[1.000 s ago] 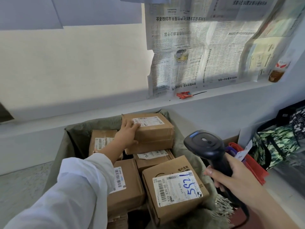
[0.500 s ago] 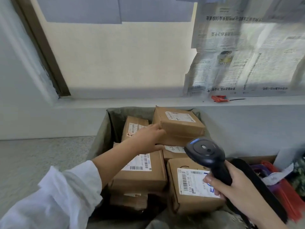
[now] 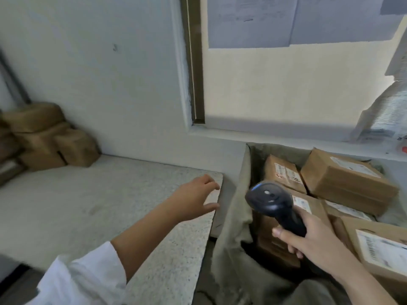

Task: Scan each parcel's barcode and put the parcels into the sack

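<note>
My right hand (image 3: 312, 245) grips the handle of a black barcode scanner (image 3: 272, 201) over the open grey-green sack (image 3: 233, 216). The sack holds several brown cardboard parcels with white labels, among them one at the top right (image 3: 345, 179) and one at the lower right (image 3: 378, 249). My left hand (image 3: 193, 199) hovers empty above the corner of the speckled stone counter (image 3: 88, 205), fingers loosely spread, to the left of the sack. A pile of brown parcels (image 3: 44, 137) sits at the counter's far left against the wall.
A window ledge (image 3: 286, 137) runs behind the sack, with a dark window frame (image 3: 195, 62) and paper sheets on the glass. Newspaper (image 3: 383, 111) hangs at the right edge. The white wall backs the counter.
My view swung left. My left hand let go of the parcel in the sack and moved left over the counter. The right hand still holds the scanner.
</note>
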A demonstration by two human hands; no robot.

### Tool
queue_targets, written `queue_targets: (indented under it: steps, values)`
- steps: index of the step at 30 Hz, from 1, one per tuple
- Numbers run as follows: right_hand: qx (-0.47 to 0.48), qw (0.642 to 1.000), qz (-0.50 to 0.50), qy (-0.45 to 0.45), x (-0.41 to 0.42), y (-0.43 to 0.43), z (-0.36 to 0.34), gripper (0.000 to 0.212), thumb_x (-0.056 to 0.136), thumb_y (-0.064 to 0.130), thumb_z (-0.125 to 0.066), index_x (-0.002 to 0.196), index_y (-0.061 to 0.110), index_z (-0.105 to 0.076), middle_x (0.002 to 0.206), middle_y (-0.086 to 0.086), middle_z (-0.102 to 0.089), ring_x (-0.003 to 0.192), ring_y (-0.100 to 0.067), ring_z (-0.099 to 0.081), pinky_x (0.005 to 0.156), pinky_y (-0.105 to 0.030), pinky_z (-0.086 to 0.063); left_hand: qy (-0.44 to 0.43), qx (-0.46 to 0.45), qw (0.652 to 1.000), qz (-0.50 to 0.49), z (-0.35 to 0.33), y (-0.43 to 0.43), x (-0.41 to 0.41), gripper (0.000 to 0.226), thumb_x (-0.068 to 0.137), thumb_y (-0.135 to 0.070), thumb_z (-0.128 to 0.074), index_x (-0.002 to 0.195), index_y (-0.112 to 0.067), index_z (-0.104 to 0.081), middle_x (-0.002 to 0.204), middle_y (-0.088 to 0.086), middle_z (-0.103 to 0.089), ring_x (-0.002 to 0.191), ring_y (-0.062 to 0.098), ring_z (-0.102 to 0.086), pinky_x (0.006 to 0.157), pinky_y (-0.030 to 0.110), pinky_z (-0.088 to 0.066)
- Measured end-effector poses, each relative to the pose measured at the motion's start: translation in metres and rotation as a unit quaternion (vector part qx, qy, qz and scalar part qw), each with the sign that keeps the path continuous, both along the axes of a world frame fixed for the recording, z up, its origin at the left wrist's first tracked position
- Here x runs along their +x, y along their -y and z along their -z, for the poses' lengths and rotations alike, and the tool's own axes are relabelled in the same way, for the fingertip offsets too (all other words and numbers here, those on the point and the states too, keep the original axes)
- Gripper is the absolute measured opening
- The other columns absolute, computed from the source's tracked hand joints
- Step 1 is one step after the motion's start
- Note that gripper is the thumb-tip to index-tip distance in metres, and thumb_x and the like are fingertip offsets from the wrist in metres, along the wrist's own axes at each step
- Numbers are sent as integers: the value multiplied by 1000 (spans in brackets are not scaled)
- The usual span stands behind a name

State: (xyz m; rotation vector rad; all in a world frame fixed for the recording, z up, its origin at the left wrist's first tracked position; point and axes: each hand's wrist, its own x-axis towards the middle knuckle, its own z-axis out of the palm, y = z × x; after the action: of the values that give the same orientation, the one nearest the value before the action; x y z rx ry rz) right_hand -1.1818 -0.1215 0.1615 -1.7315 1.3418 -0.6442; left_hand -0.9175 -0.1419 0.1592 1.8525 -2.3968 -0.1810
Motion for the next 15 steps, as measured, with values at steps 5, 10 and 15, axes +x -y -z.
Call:
queue_targets:
  steps: [5,10,15]
  values:
    - [-23,997,-70,-18,94,-25,2,24,77,26,-74,90,30,-54,49,8,-59,43,-3,-53,52,-21,-41,16,1,996,-86,-2,-81,103,50,93,-43,-52,137,-22,-42,141,-3,-37,125,15,-41,97,30,-40]
    - [-8,993,-115,16,178,-45,7,19,79,19,-73,87,16,-56,46,-2,-53,37,-8,-46,41,-19,-38,14,17,986,-163,5,-156,186,52,93,-44,-50,139,-23,-40,144,-4,-34,126,13,-40,100,29,-40]
    - [-4,985,-171,16,253,-54,6,16,80,19,-72,85,17,-56,44,1,-54,34,-4,-46,39,-16,-38,-1,18,970,-243,13,-210,254,53,93,-46,-50,139,-23,-39,144,-5,-33,128,12,-38,102,32,-40]
